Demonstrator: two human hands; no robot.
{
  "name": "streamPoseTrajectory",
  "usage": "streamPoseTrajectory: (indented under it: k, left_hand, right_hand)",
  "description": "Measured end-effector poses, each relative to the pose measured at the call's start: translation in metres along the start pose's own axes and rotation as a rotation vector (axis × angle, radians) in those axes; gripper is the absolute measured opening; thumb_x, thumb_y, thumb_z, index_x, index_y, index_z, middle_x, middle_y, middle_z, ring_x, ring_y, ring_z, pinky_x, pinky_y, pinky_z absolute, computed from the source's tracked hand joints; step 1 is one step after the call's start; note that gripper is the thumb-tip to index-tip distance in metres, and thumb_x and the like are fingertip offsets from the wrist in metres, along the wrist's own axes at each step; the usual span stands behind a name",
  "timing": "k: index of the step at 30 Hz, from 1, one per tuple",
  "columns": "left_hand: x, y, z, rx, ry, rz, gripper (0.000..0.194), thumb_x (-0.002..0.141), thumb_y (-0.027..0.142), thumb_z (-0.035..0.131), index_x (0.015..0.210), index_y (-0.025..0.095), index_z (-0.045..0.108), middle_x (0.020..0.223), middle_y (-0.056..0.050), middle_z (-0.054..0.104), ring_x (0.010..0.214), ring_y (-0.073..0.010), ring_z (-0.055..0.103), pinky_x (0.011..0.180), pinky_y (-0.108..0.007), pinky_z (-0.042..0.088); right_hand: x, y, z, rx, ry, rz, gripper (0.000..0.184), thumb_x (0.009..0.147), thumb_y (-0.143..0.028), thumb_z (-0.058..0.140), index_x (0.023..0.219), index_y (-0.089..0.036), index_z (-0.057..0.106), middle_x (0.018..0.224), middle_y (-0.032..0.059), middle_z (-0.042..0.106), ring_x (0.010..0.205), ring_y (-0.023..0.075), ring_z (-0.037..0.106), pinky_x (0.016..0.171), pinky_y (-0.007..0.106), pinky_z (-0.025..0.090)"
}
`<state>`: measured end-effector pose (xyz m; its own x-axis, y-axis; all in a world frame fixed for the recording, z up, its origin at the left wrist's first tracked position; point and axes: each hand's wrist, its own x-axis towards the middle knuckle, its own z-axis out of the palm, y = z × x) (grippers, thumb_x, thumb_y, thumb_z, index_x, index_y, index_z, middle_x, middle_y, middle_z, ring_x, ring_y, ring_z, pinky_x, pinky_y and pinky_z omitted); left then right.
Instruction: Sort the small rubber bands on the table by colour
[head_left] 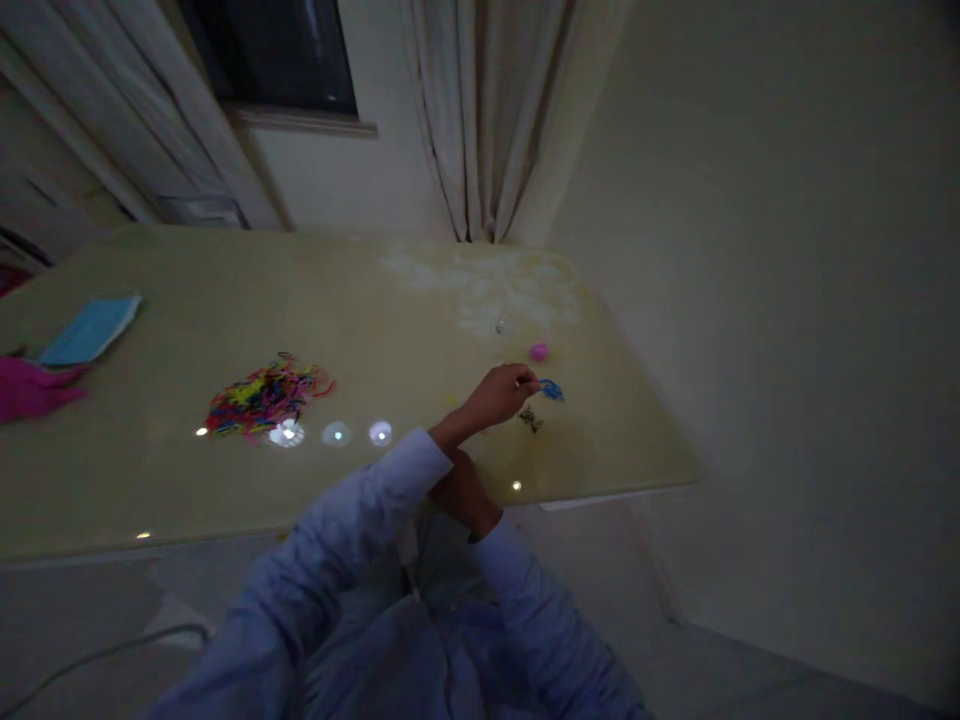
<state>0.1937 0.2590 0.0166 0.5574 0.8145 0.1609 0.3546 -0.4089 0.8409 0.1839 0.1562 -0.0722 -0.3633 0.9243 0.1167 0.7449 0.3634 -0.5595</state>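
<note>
Touching thin, curly blue strands [553, 390]: left hand [510, 390]

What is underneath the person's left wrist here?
The right hand is partly tucked beneath the left wrist; its back shows. Its fingers are covered, so whether they hold anything cannot be seen.

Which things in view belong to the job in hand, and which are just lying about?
Apparently in the job:
blue strands at the left hand
dark strands
pink clump
mixed-colour pile

Likely just lying about:
light-blue mask-like item
pink cloth-like item
</note>
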Motion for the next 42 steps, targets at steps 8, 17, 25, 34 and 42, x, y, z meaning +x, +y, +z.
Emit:
streamPoseTrajectory:
  k: [8, 17, 25, 34, 42]
  left_hand:
    - [0.059, -0.035, 0.05, 0.407, -0.179, -0.033, 0.023, 0.09, 0.024, 0.053, 0.095, 0.011, 0.072, 0.1, -0.013, 0.07, 0.087, -0.0196, 0.062, 0.08, -0.03, 0.047]
    - [0.054, -0.037, 0.04, 0.338, -0.159, -0.004, 0.02, 0.087, 0.02, 0.058, 0.094, 0.014, 0.076, 0.099, -0.01, 0.074, 0.09, -0.0181, 0.066, 0.087, -0.029, 0.048]
    - [0.034, -0.049, 0.015, 0.106, 0.007, -0.014, 0.025, 0.077, 0.013, 0.064, 0.1, 0.013, 0.073, 0.101, -0.009, 0.074, 0.089, -0.0163, 0.067, 0.086, -0.03, 0.051]
    - [-0.045, -0.047, -0.04, -0.223, 0.247, -0.099, 0.03, 0.079, 0.015, 0.049, 0.096, 0.013, 0.073, 0.083, -0.005, 0.072, 0.058, -0.0087, 0.058, 0.06, -0.021, 0.047]
    - [-0.18, -0.089, -0.106, 0.081, 0.282, -0.169, 0.022, 0.073, 0.014, 0.043, 0.059, 0.017, 0.059, 0.062, -0.001, 0.061, 0.063, -0.0128, 0.055, 0.066, -0.024, 0.042]
  right_hand:
    - [-0.001, 0.006, 0.008, 0.059, 0.093, -0.065, 0.029, 0.086, -0.023, 0.057, 0.112, -0.017, 0.068, 0.118, 0.0135, 0.069, 0.119, 0.0258, 0.059, 0.102, 0.038, 0.046]
    - [0.0, -0.001, 0.002, 0.083, 0.056, -0.086, 0.024, 0.085, -0.02, 0.057, 0.105, -0.017, 0.069, 0.119, 0.0133, 0.069, 0.112, 0.0253, 0.063, 0.098, 0.037, 0.048]
    - [-0.001, -0.004, -0.001, -0.051, -0.054, -0.039, 0.017, 0.082, -0.017, 0.061, 0.095, -0.013, 0.071, 0.099, 0.0146, 0.074, 0.091, 0.0284, 0.069, 0.076, 0.033, 0.052]
    - [-0.004, 0.0, -0.008, 0.255, 0.102, -0.079, 0.02, 0.089, -0.017, 0.055, 0.096, -0.02, 0.073, 0.095, 0.0069, 0.071, 0.086, 0.0187, 0.065, 0.078, 0.028, 0.049]
    - [0.001, 0.0, -0.02, 0.38, 0.138, -0.054, 0.018, 0.09, -0.027, 0.058, 0.093, -0.02, 0.074, 0.082, 0.0051, 0.068, 0.077, 0.0161, 0.062, 0.072, 0.027, 0.047]
